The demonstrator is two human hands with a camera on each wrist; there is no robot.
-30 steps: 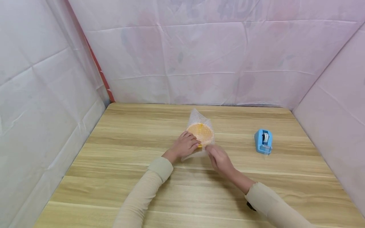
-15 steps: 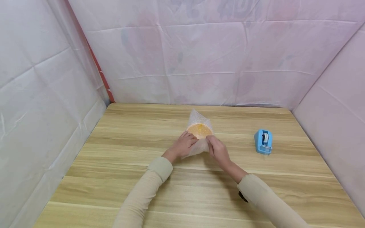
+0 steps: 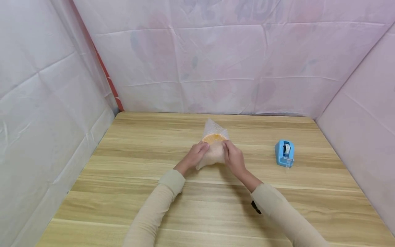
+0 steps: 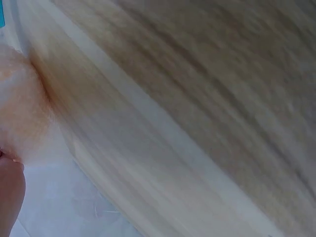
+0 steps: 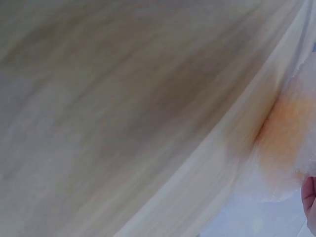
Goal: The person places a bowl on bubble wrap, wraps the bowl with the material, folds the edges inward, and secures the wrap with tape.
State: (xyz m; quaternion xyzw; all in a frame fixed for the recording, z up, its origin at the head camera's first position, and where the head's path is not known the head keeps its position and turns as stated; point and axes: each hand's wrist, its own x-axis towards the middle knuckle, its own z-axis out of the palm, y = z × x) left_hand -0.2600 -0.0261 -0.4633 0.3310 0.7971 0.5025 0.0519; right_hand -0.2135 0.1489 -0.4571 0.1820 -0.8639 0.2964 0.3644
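Near the middle of the head view, a sheet of translucent bubble wrap (image 3: pixel 213 156) lies around a round orange dish (image 3: pixel 214 138) on the wood-grain table (image 3: pixel 123 147). The wrap's long axis runs roughly up and down the frame, one pointed corner aimed at the top edge and another poking out at lower left. The dish shows plainest as a bright curved band of rim toward the upper part of the bundle; its nearer portion is veiled by wrap, so whether it is a bowl or a plate is hard to say.

The left hand (image 3: pixel 192 155) grips the bundle's left edge, thumb laid over the wrap, its other fingers mostly hidden. The right hand (image 3: pixel 235 159) pinches the wrap at the right edge, fingers curled in; the right wrist view shows those fingertips at its lower right corner, beside the blurred orange.

Right of centre in the head view stands a blue tape dispenser (image 3: pixel 280 154) with a roll of tape (image 3: pixel 287 149), its cutter end toward the bottom of the frame. Pale, creased sheeting (image 3: pixel 216 65) fills the upper frame, with a red strip (image 3: pixel 106 73) at upper left.
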